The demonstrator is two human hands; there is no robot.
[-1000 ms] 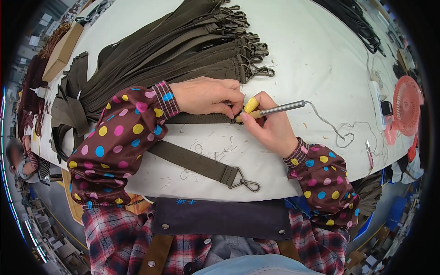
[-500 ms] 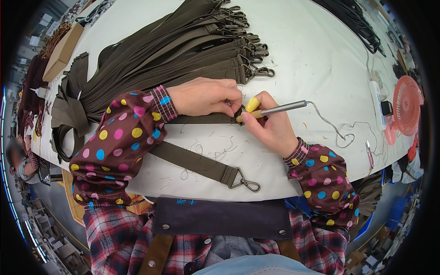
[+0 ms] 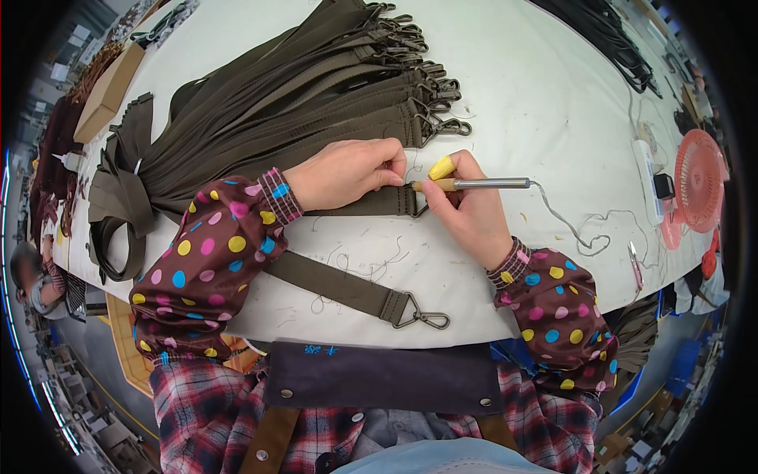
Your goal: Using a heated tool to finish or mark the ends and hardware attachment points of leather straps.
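A dark olive webbing strap [image 3: 359, 207] lies across the table under my hands, its stitched end and metal fitting showing between them. Over that end my left hand [image 3: 345, 172] is closed in a pinch; whatever its fingertips hold is too small to make out. My right hand [image 3: 476, 212], a yellow wrap on one finger, grips a corded soldering iron [image 3: 493, 183] like a pen. The iron lies nearly level, its tip by the strap's stitched end and close to my left fingertips. Nearer me rests another strap [image 3: 335, 286] with a metal snap hook [image 3: 422, 314].
Behind my hands spreads a bundle of straps [image 3: 260, 103] with several snap hooks. Thread scraps [image 3: 347, 265] litter the white table. To the right are a pink fan [image 3: 701, 182], a white power strip [image 3: 649, 182] and small snips [image 3: 636, 265]. A cardboard box [image 3: 110, 91] stands far left.
My left hand has shifted slightly up and left, uncovering more of the strap's end. The iron has swung from slanted to nearly level, with its tip higher.
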